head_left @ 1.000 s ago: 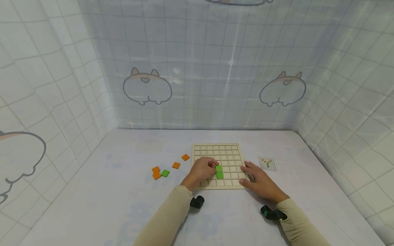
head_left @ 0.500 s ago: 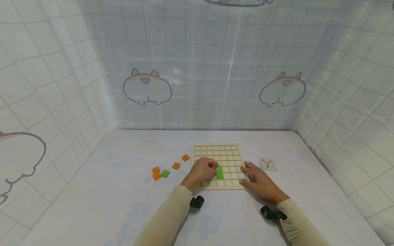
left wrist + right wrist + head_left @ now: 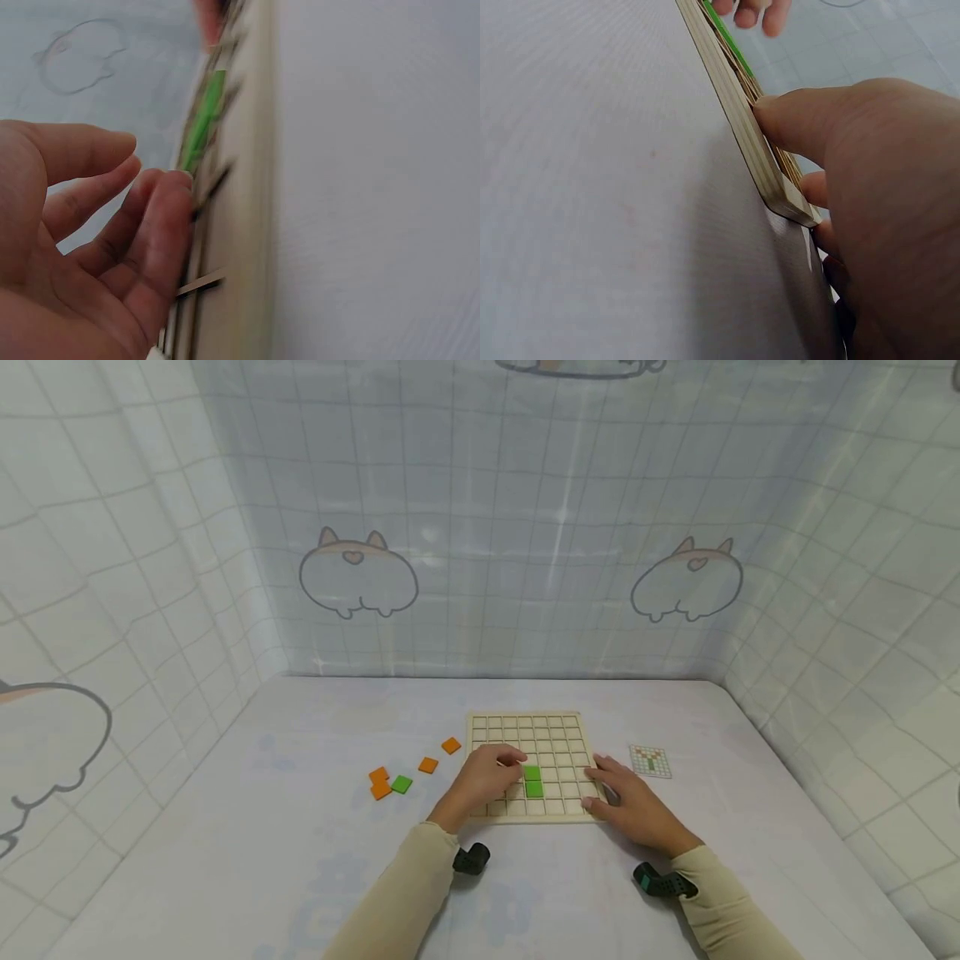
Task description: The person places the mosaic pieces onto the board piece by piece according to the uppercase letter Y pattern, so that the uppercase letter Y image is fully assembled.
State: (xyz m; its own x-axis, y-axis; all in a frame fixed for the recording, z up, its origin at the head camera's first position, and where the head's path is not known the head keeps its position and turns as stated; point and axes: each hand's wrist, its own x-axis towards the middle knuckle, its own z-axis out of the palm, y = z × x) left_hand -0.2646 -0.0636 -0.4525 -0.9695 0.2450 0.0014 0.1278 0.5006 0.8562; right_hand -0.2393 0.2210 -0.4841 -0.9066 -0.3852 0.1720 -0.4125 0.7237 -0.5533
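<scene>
Two green square tiles lie one above the other in cells of a pale wooden grid board. Just left of them, my left hand hovers over the board with loosely bent fingers. In the left wrist view its thumb and fingers are apart and nothing is between them; a green tile shows beyond the fingertips. My right hand rests on the board's right edge, fingers spread. The right wrist view shows its thumb touching the rim near the corner.
Left of the board lie several orange tiles and a loose green tile. A small printed pattern card lies to the right of the board. Grid-patterned curtains surround the white table.
My left hand has drawn slightly left, off the upper green tile, and its fingers have parted from it. Both green tiles stay in place. My right hand has stayed on the board.
</scene>
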